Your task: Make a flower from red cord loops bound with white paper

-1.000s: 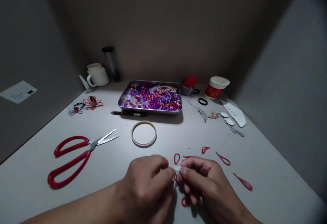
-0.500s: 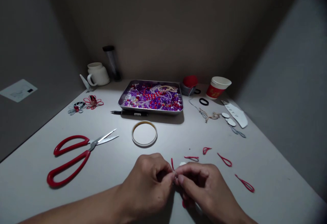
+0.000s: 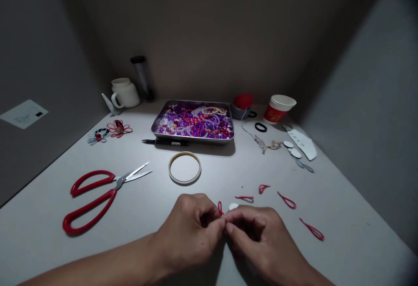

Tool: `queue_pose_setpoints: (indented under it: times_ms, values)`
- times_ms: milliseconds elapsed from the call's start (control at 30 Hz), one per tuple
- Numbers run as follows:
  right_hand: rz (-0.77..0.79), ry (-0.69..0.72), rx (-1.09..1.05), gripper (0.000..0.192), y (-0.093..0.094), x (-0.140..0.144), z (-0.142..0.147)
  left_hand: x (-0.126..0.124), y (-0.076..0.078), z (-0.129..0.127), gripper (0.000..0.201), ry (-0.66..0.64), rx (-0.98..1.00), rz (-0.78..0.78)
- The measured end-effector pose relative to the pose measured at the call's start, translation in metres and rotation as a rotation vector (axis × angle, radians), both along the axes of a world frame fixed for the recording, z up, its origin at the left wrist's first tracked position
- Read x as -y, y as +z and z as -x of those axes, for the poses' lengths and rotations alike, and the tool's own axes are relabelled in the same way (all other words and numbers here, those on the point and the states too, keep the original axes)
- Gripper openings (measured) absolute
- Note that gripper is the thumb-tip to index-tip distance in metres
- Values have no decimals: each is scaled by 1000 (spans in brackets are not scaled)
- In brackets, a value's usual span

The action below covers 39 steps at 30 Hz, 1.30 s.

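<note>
A small red loop (image 3: 220, 208) sits pinched between both hands' fingertips, near the table's front edge and well in front of the bead tray (image 3: 193, 122). Left hand (image 3: 192, 229) and right hand (image 3: 257, 233) meet thumb to thumb, fingers curled closed on the loop (most of it hidden). A white disc (image 3: 233, 206) lies just beyond the knuckles. Between hands and tray: a tape ring (image 3: 184, 168). Left of the tray, toward the front: red scissors (image 3: 101, 194). Right of it: a paper cup (image 3: 279, 108).
</note>
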State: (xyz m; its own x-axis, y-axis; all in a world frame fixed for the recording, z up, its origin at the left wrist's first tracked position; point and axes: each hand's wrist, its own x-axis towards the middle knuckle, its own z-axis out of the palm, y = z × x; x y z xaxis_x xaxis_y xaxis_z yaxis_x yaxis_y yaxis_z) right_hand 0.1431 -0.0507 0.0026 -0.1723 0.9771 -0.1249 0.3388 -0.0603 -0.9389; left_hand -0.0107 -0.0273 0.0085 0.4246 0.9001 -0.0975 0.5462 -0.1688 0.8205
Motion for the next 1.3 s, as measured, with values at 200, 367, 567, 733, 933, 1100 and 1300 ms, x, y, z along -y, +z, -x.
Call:
queue_pose_setpoints:
  times_ms: [200,367,567,733,933,1100,1300]
  values:
    - [335,-26,-274,21,0,-6,-3,-4,6,-1,21,2,74,136]
    - [406,-23,-301,23,3,-11,-4,-3,7,-2,18,22,40,97]
    - [268,12,-151,19,-3,-4,-3,-1,3,-1,19,37,4,83]
    - [171,27,-65,19,-7,-2,-3,-2,3,-1,20,19,-5,81]
    - [128,25,-36,18,-7,-4,-1,-2,3,-2,20,10,-5,95]
    - [186,10,-87,17,-11,-4,-1,-3,3,-1,23,11,26,78]
    - [194,20,-69,19,-8,-3,-1,-4,3,-2,21,7,6,92]
